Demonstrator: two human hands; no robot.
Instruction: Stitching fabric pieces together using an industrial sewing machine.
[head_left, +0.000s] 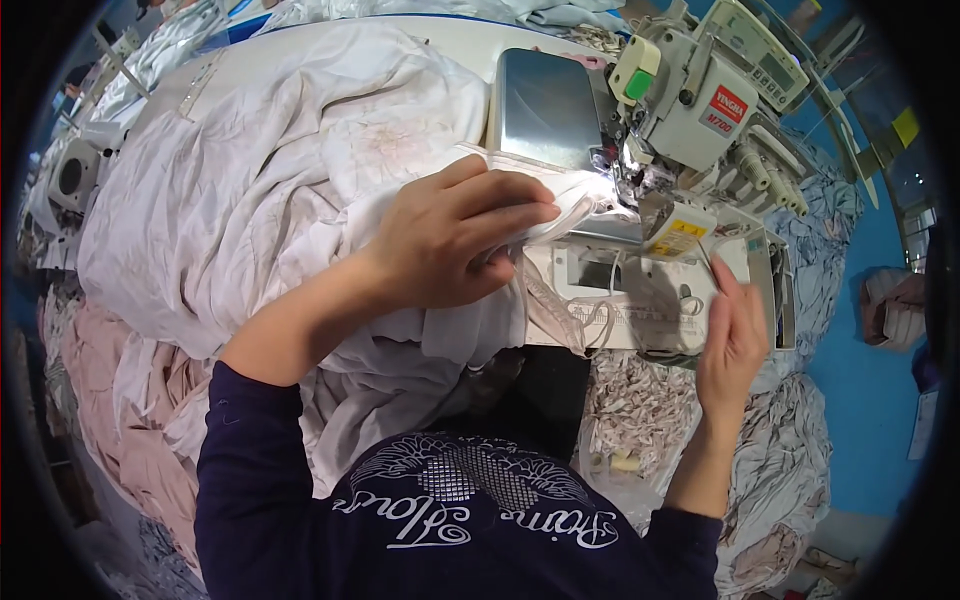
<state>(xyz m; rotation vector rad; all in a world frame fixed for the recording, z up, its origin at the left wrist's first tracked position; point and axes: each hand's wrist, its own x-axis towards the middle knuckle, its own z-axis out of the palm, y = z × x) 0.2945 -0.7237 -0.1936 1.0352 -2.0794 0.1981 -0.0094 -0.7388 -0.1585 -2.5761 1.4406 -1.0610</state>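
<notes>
Your lettered shirt [330, 545]: 6 o'clock. Left hand [455, 235] pinches white cloth [270, 200]; right hand [735, 335], 3 o'clock, half-curled, grip unclear. Red label [728, 108]: 2 o'clock.

The head fisheye looks down closely on both hands [462, 235] [738, 340].

Left and centre of frame: crumpled white cloth [280, 190], the left hand [460, 235] upon it. Upper centre: flat, silver, rectangular metal plate [545, 110], between the cloth and the boxy off-white sewing machine [690, 100] at upper right. Right of centre: the right hand [735, 340], below the machine. Lower left: crumpled pink cloth [130, 390]. Lower right: loose cream fabric scraps [635, 405], left of crumpled grey-blue cloth [785, 450].
</notes>
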